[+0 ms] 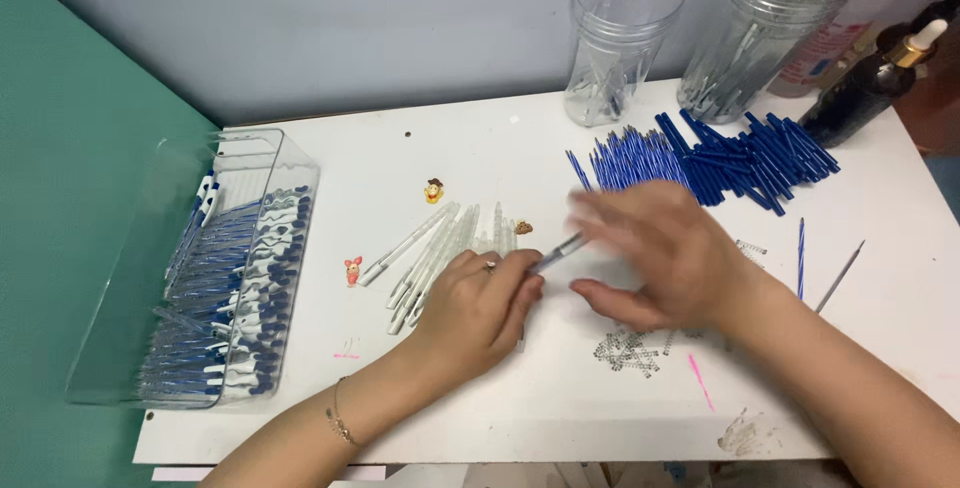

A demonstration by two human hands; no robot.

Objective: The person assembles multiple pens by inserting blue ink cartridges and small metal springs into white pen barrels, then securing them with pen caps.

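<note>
Head view shows pen assembly well underway on a white table [480,148]. Using the clear bin [200,268] as the landmark: it sits at the table's left edge and it's already packed with finished blue-and-white pens, so I'd say a big chunk of the job is done.

Just right of the bin lies a small row of white pen barrels [430,253] not yet put together. Further right, at the far side of the table, there's a large heap of blue refills [715,163], so plenty is left too. A little pile of springs [628,350] lies well right of the bin, nearer the front edge.

The left hand [478,310] is curled closed around one pen barrel [557,250], which pokes out toward the right hand [655,253]. That one's blurred, fingers half spread over the barrel tip; can't tell if it's pinching anything.

Two clear jars [625,33] stand at the back, far right of the bin.
</note>
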